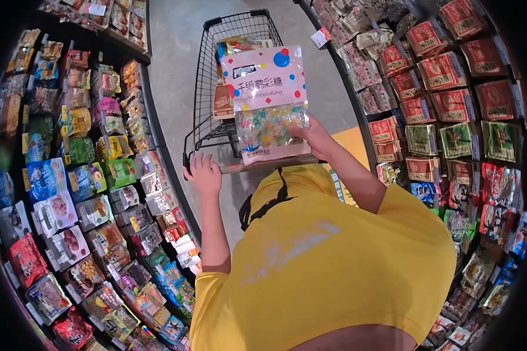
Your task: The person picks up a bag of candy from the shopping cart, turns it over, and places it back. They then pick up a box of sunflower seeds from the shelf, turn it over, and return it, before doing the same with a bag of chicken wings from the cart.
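My right hand [316,138] holds up a pink bag of colourful candy [267,99] with dots and a clear window, just above the cart handle. My left hand [203,174] grips the handle [257,165] of a black wire shopping cart [208,76] in front of me. Several packets [225,99] lie inside the cart, partly hidden behind the candy bag. I wear a yellow shirt.
Shelves of snack packets [82,181] line the aisle on my left. Shelves with red and green packets [445,99] run along my right. A grey floor [175,52] stretches ahead beyond the cart. A yellow sign [352,145] sits low at the right.
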`<state>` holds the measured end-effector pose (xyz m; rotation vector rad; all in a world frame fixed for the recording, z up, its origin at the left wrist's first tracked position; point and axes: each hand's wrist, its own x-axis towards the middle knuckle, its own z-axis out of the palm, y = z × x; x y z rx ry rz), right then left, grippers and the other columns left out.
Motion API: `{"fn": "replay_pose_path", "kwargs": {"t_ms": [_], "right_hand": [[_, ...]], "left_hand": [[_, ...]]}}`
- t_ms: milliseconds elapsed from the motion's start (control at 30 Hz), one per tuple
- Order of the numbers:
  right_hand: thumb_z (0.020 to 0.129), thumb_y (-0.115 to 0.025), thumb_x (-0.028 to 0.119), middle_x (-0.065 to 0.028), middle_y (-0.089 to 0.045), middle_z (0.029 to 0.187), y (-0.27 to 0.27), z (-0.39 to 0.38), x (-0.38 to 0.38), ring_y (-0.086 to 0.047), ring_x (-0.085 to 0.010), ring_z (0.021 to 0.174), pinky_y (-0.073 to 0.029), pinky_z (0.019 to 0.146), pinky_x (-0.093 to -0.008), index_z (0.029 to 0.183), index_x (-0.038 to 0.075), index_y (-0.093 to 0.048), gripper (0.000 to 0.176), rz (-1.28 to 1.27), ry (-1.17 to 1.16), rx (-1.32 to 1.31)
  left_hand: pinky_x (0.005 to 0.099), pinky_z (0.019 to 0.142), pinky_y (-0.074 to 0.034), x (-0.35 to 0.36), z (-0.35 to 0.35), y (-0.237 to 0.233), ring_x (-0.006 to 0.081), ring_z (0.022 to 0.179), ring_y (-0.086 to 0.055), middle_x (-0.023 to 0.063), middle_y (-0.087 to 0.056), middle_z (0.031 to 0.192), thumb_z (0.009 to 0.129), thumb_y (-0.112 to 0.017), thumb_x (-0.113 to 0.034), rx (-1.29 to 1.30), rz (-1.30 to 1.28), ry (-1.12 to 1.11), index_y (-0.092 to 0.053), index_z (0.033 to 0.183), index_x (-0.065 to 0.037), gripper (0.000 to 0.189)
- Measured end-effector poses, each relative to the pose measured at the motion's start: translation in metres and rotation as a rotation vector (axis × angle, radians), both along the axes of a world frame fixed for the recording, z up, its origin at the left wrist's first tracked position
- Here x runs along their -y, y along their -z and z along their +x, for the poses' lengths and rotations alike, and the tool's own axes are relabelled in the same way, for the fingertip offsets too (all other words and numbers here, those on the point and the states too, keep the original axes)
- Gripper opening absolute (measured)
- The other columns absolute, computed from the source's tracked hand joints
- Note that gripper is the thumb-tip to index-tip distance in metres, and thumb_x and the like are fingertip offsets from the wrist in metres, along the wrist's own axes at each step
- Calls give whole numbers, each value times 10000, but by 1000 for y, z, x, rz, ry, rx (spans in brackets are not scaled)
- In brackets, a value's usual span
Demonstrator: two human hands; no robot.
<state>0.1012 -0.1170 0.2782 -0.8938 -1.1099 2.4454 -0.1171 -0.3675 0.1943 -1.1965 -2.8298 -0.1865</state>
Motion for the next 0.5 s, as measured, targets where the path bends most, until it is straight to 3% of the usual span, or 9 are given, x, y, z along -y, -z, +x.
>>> {"fn": "replay_pose_path", "kwargs": {"t_ms": [67,100,167,367,500], "right_hand": [[793,-693,137,-65,-553,1166,-13,-5,-6,-540,-161,1039,-440,896,-326,1246,43,-427,534,-15,-88,-11],[793,-693,137,-65,-553,1166,-17,-8,-7,-540,-161,1039,-440,896,-326,1246,43,-427,534,-23,-93,-13],[796,-692,125,-65,-571,1146,-22,-16,-10,-556,-165,1025,-453,890,-328,1243,36,-436,523,-27,-105,-42],[794,-699,123,-66,-580,1141,-27,-22,-15,-557,-152,1023,-450,900,-327,1226,22,-455,506,21,-130,-139],[793,-702,123,-67,-579,1145,-31,-18,-18,-553,-149,1027,-447,899,-324,1221,17,-461,503,40,-174,-201]], "left_hand": [[513,1055,-167,0,4,4,214,1061,-508,16,-615,1023,813,-479,-212,-23,138,-12,-677,884,-138,224],[513,1055,-167,0,7,3,214,1061,-508,16,-615,1023,813,-479,-212,-25,130,-17,-677,884,-138,224],[507,1048,-191,-2,10,2,218,884,-530,26,-608,824,805,-475,-195,-25,56,-52,-660,830,-122,200],[511,1020,-232,-3,29,-1,238,772,-516,42,-574,710,755,-485,-168,-70,135,-32,-609,691,-99,155],[501,1015,-237,-8,46,-1,237,761,-511,36,-571,710,759,-485,-168,-109,180,-33,-610,692,-102,156]]}}
